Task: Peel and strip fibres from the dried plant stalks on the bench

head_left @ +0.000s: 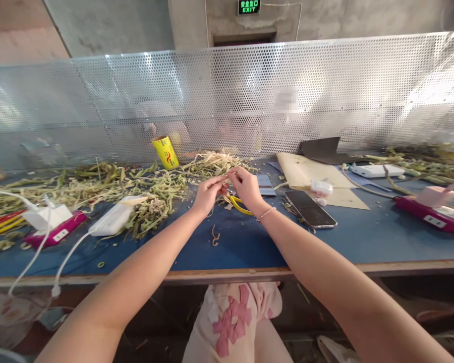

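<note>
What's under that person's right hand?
Part of a yellow loop shows beside the right hand, against the blue tabletop; whatever lies directly beneath the hand is covered.

White glare patches the perforated screen (363, 91), while shadow darkens beneath the tabletop (234, 252).

We hold both bare arms forward, left forearm (151, 259) and right forearm (310, 247) slanting inward until left hand (207, 194) and right hand (246, 188) come together. Our right wrist (265, 209) bends inward; fingers (237, 174) curl on both hands, tips close, contact unclear.
</note>
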`<state>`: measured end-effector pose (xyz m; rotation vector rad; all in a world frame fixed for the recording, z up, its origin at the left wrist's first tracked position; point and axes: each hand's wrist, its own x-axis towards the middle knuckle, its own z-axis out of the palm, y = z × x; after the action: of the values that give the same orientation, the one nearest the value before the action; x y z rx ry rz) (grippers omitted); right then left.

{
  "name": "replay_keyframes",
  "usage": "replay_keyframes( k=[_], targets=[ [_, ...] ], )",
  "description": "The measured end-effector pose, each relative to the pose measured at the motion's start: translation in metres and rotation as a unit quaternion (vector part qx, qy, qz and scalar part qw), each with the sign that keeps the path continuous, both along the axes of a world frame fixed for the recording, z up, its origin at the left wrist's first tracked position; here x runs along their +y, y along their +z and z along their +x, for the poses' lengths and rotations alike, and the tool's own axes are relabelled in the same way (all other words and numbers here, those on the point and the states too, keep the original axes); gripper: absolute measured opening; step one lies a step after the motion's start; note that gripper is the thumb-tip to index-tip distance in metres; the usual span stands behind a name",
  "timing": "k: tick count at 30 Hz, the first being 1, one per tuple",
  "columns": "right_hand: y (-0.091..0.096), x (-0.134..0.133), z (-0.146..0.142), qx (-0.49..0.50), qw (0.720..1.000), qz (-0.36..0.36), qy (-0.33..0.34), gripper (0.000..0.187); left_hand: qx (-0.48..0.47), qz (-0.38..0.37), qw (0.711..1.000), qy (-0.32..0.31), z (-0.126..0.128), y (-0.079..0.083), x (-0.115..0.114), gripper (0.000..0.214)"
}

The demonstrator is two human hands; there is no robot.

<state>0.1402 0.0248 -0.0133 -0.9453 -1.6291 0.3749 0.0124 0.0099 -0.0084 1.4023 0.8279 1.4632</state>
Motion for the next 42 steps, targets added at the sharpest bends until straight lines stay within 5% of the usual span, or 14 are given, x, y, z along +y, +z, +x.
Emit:
replay_keyframes(
  k=[16, 26, 42],
  targets=[
    [0.002, 0.0, 0.0, 0.034, 0.999, -0.02, -0.007, 0.02, 0.157, 0.073, 0.983, 0.054, -0.001, -0.001, -0.001, 0.032],
    [0.002, 0.0, 0.001, 0.045, 0.998, -0.032, 0.006, 0.017, 0.155, 0.051, 0.986, 0.043, -0.003, 0.001, 0.003, 0.03],
    [0.001, 0.005, 0.0, 0.128, 0.989, -0.066, 0.028, 0.016, 0.21, 0.059, 0.97, 0.108, -0.013, 0.009, 0.002, 0.047]
  ],
)
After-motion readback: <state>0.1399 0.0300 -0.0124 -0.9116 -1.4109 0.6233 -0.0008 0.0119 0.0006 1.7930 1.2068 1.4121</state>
